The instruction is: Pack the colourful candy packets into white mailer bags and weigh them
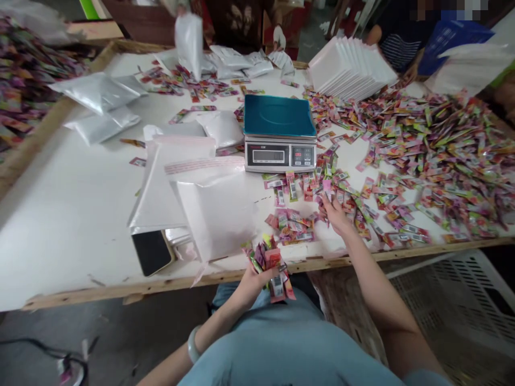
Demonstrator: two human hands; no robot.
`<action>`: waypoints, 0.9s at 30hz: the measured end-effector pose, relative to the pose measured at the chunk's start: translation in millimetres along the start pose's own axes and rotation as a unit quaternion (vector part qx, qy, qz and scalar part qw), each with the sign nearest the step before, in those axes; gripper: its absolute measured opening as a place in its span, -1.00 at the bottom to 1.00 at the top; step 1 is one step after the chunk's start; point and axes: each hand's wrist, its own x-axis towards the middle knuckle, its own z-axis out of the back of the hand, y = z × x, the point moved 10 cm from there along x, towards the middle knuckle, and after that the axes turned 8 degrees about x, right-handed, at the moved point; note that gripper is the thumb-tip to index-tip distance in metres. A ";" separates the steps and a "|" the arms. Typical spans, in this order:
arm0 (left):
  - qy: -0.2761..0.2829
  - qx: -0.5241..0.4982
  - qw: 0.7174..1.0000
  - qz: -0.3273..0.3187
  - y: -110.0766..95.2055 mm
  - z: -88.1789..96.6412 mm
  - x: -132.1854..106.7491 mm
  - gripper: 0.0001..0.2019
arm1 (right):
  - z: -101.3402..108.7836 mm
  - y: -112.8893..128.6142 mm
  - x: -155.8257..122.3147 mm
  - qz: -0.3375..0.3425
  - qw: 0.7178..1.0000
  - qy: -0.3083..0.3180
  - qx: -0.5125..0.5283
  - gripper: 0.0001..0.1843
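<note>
My left hand [257, 281] is closed round a bunch of small colourful snack packets [269, 262], held over the table's front edge. On the tabletop, my right hand [336, 214] pinches a pinkish packet [326, 187] among loose ones, in front of the scale's right side. The digital scale [280, 134] has a blue-green pan with nothing on it; its display is too faint to read. Left of it lies an unfilled-looking white bubble mailer [215, 206], on top of other mailers [173, 161]. A small group of packets [293, 225] lies between my hands.
A large heap of packets [434, 150] covers the right side. A stack of white mailers [350, 67] stands at the back, near a co-worker. Filled silvery pouches [96, 96] and a phone [152, 251] lie to the left. Another person's hand [182, 9] holds a pouch [189, 43] opposite.
</note>
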 end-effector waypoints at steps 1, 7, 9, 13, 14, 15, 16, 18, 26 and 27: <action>0.011 0.002 1.000 0.010 3.7 -1.4 -1.1 -0.55 | -7.5 7.4 -3.8 -0.002 0.999 0.012 -0.043 -0.31; 0.003 -0.007 1.000 -0.007 4.4 1.2 -2.5 -0.48 | -78.2 45.6 -20.5 -0.023 0.890 0.099 -0.445 -0.09; 0.014 -0.004 1.000 -0.008 4.8 0.3 -2.9 -0.48 | -90.5 43.5 -20.0 -0.034 0.867 0.129 -0.480 -0.12; 0.004 -0.006 1.000 -0.001 8.5 5.9 -2.0 -0.49 | -81.3 21.0 -8.3 -0.071 0.898 0.163 -0.402 -0.38; -0.001 -0.008 1.000 0.001 8.9 7.2 -1.7 -0.48 | -75.0 15.3 -4.5 -0.079 0.916 0.160 -0.358 -0.41; -0.003 -0.010 1.000 0.001 8.6 7.4 -1.4 -0.48 | -68.9 10.8 -1.0 -0.084 0.934 0.155 -0.310 -0.42; -0.003 -0.010 1.000 0.000 7.6 6.7 -1.4 -0.48 | -63.5 7.5 1.7 -0.085 0.949 0.149 -0.263 -0.44; 0.000 -0.008 1.000 -0.006 4.2 4.2 -2.3 -0.50 | -55.2 3.7 4.2 -0.079 0.968 0.147 -0.189 -0.50; -0.005 -0.019 1.000 -0.009 3.5 5.4 -3.2 -0.52 | -13.3 25.5 -6.6 -0.006 0.984 0.098 -0.149 -0.52; -0.009 -0.019 1.000 -0.009 3.5 6.0 -3.1 -0.51 | -19.2 33.6 -12.8 0.038 0.977 0.104 -0.183 -0.56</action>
